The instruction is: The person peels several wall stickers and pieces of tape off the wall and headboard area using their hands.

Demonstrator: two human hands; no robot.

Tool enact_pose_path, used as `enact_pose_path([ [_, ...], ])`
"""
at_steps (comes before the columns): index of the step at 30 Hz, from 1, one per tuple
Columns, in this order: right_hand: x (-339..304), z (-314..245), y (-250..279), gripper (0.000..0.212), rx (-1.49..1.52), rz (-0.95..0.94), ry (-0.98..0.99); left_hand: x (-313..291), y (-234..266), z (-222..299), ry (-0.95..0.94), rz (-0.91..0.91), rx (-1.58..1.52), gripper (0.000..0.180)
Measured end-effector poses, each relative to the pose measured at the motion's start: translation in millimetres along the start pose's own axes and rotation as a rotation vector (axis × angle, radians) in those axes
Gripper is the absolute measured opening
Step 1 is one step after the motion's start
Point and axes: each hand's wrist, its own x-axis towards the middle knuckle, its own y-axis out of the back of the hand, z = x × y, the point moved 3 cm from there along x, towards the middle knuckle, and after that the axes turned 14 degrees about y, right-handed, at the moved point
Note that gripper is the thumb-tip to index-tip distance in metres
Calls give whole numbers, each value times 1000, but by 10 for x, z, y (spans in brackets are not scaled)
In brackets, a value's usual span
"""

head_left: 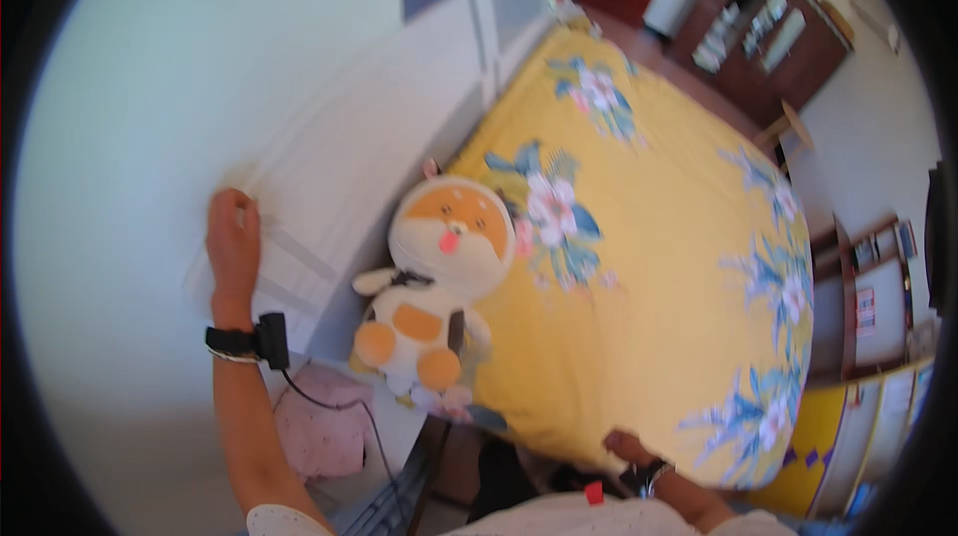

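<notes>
My left hand point(234, 242) is raised at the left, against the pale wall by the top of the white headboard point(379, 107). Its fingers are curled together, and whatever they may pinch is hidden. A black band with a small box point(271, 339) and a dark cable sits on that wrist. Low over the near edge of the bed is my right hand point(629, 448), fingers curled in, with nothing visible in them. Between the hands, a plush dog point(449, 237) in cream and orange lies face up at the headboard side of the yellow floral bedspread point(639, 336).
A folded pink cloth point(321, 421) rests on a white surface beside the bed. Beyond the bed stand a dark wooden cabinet point(758, 27) and a wooden chair point(788, 127). Shelves point(868, 286) line the right side, with a yellow panel point(823, 436) below them.
</notes>
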Motion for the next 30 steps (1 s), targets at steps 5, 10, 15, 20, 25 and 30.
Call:
enact_pose_path([
  [5, 119, -455, 415, 20, 125, 122, -202, 185, -187, -138, 77, -76, 91, 15],
  [10, 131, -503, 557, 21, 140, 162, -227, 358, -372, -83, 142, -165, 176, 28],
  [15, 156, -370, 896, 20, 125, 223, -211, 503, -526, -65, 247, -305, 297, 36],
  [20, -7, 178, 1399, 18, 125, 447, -234, 270, -569, -12, 62, -71, 486, 37],
  [25, -256, 505, 1447, 21, 71, 457, -245, 215, -489, -8, 26, -39, 455, 34],
  [30, -386, 965, 1175, 20, -5, 80, -480, 248, -503, 86, 62, -22, 393, 36],
])
